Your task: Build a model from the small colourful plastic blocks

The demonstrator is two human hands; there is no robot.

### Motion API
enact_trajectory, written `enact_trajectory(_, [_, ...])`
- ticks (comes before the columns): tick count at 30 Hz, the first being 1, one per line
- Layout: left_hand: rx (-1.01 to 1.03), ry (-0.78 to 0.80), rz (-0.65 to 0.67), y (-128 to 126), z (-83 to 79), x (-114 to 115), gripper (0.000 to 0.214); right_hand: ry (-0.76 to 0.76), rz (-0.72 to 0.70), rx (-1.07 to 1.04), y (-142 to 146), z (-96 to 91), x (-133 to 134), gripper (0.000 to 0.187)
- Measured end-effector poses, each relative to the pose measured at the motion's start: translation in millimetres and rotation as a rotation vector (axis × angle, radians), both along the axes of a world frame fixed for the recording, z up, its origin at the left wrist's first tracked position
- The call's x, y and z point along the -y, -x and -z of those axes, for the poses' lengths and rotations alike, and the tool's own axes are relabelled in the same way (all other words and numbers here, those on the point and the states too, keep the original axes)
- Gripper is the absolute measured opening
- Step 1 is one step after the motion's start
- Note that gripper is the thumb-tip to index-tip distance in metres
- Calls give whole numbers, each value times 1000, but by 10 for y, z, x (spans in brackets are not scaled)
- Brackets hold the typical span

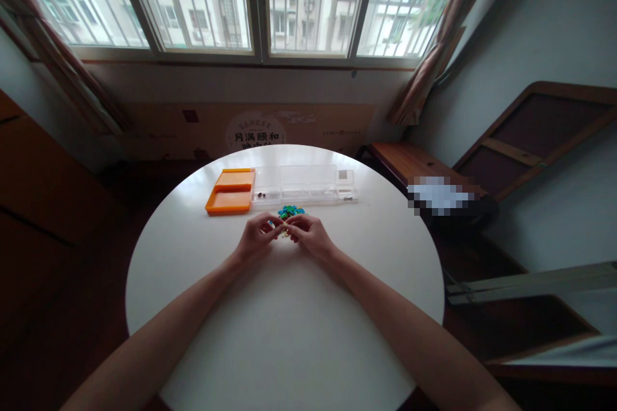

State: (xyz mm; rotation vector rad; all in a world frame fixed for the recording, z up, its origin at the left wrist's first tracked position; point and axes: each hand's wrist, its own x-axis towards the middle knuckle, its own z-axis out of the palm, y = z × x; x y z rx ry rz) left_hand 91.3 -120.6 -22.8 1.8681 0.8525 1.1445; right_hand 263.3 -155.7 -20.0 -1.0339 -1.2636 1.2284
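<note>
My left hand [259, 232] and my right hand [311, 232] meet over the middle of the white round table [284, 314]. Both are closed in a pinch on a small pale yellowish piece [285, 228] between the fingertips; its exact kind is too small to tell. Just beyond the fingers lies a heap of small blue and green pieces [291, 211], partly hidden by my hands. A bit of white and blue shows inside the curl of my left hand, but I cannot make out what it is.
Behind the heap stands a clear plastic compartment box [308, 194] with a few small dark bits at its left. Left of it sits an orange two-part tray [228, 209]. A wooden bench [402, 157] stands beyond the table's right edge, below the window wall.
</note>
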Motion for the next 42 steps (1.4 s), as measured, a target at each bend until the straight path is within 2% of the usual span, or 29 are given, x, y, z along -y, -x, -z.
enact_trajectory(27, [-12, 23, 6, 2, 11, -8, 33, 5, 1, 17, -1, 4, 12, 45])
enact_trajectory(42, [-32, 32, -5, -3, -35, 21, 34, -7, -5, 17, -2, 6, 12, 42])
